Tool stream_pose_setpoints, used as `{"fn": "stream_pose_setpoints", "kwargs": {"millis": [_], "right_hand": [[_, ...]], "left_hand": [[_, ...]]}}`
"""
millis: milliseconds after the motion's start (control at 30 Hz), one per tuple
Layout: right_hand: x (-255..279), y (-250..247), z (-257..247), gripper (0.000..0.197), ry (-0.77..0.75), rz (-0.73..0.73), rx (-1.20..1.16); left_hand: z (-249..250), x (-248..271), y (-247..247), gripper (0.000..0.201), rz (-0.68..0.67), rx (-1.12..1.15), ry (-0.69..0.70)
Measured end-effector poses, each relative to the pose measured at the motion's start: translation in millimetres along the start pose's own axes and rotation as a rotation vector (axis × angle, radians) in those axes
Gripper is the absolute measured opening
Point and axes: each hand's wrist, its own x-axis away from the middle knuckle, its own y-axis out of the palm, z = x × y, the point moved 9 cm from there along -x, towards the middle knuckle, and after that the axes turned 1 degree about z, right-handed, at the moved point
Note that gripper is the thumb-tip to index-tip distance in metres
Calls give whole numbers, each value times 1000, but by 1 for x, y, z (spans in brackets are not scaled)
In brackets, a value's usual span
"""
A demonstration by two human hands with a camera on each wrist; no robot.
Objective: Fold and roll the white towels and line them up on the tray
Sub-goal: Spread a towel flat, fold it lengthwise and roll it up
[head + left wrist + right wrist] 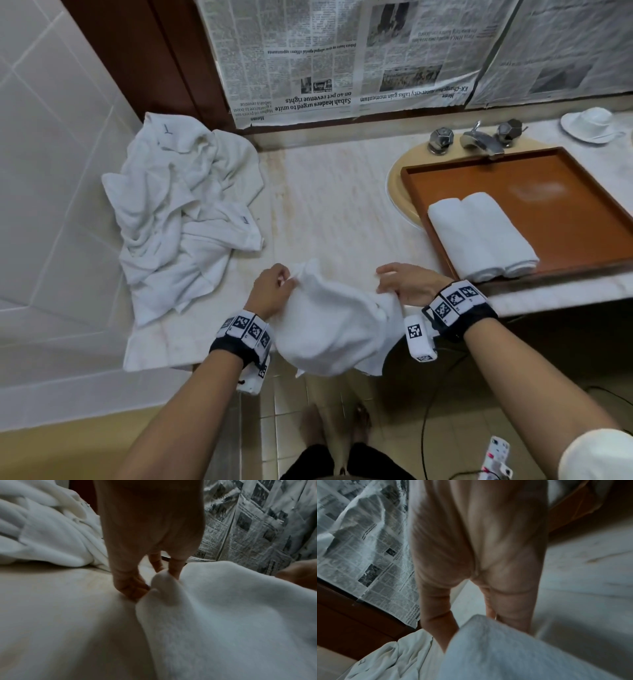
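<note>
A white towel (334, 325) hangs between my two hands at the counter's front edge, its lower part drooping past the edge. My left hand (274, 287) pinches its left top corner; the left wrist view shows the hand (154, 580) with fingers curled on a towel (223, 615) fold. My right hand (400, 282) grips the towel's right edge, and in the right wrist view the hand (479, 615) closes on the towel (496, 649). Two rolled white towels (483, 236) lie side by side at the front left of the brown tray (565, 178).
A heap of unfolded white towels (178, 212) lies on the counter's left end. The tray sits over the sink, below the faucet (479, 140). A white cup and saucer (591, 125) stand at the far right. Newspaper (342, 58) covers the back wall.
</note>
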Motion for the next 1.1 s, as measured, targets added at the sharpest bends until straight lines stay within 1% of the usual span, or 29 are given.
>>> {"fn": "stream_pose_setpoints", "kwargs": {"millis": [100, 133, 200, 233, 300, 433, 467, 500, 567, 600, 633, 667, 700, 733, 767, 800, 867, 933, 967, 1000, 1033, 1100], "right_hand": [[13, 7, 9, 35, 38, -83, 75], [18, 8, 14, 36, 54, -120, 92], [28, 11, 24, 41, 112, -209, 48], [33, 12, 26, 43, 114, -227, 14], [38, 9, 25, 39, 59, -211, -38], [41, 3, 32, 17, -71, -132, -63], [41, 2, 35, 15, -87, -114, -70], [42, 1, 39, 16, -84, -107, -69], [45, 3, 50, 28, -53, -129, -101], [46, 4, 55, 38, -34, -151, -136], [47, 4, 60, 51, -19, -180, -151], [49, 5, 64, 63, -4, -221, -168], [53, 7, 65, 73, 3, -265, -161], [56, 9, 65, 78, 6, -305, -162], [60, 10, 64, 81, 4, -316, -145], [62, 10, 64, 83, -5, -303, -148], [65, 11, 60, 85, -43, -272, -150], [69, 12, 62, 83, -24, -272, -123], [70, 13, 66, 89, 3, -286, -90], [71, 15, 70, 94, 13, -316, -59], [75, 19, 74, 94, 32, -360, -8], [82, 30, 84, 83, 52, -470, 87]], "left_hand": [[2, 24, 1, 19, -99, 200, -42], [3, 30, 2, 18, -126, 270, -55], [4, 40, 7, 17, -174, 404, -111], [2, 43, 10, 18, -194, 464, -156], [1, 53, 15, 22, -204, 563, -218], [4, 69, 15, 30, -120, 604, -220], [8, 75, 17, 31, -112, 634, -219], [9, 80, 20, 30, -112, 689, -221], [17, 92, 24, 20, -121, 789, -197], [22, 96, 25, 16, -119, 811, -181], [28, 101, 23, 18, -115, 812, -168], [35, 105, 22, 25, -110, 811, -152], [42, 107, 20, 37, -114, 814, -131], [49, 109, 19, 50, -131, 821, -104], [55, 111, 19, 57, -158, 814, -76], [62, 114, 19, 57, -191, 796, -45], [71, 118, 19, 45, -221, 733, -9], [80, 120, 17, 34, -208, 696, -3], [85, 121, 15, 30, -205, 685, 9], [89, 121, 13, 25, -203, 675, 22], [91, 121, 12, 20, -203, 661, 34], [94, 120, 7, 11, -195, 611, 65]]}}
